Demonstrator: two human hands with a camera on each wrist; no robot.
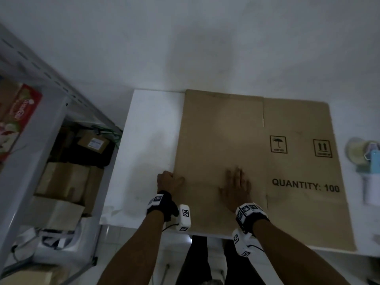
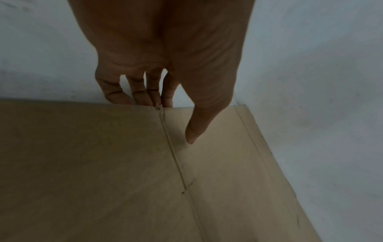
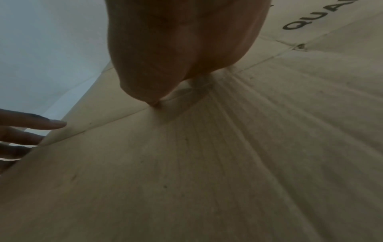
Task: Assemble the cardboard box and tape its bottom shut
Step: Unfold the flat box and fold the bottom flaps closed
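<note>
1. Cardboard first: the box (image 1: 257, 161) lies flat on the table (image 1: 150, 140), filling it from centre to 3 o'clock.
2. White wall at 12, a shelf (image 1: 30, 120) at 9.
3. Right hand (image 1: 236, 187) presses flat, fingers straight.
4. Left hand (image 1: 169, 179) pinches the box's 9 o'clock edge, fingers under, thumb on top.
5. Tape (image 1: 362, 153) sits at 3.
6. Risk (my guess): lifting one edge could drag the sheet sideways and knock the tape off.
</note>
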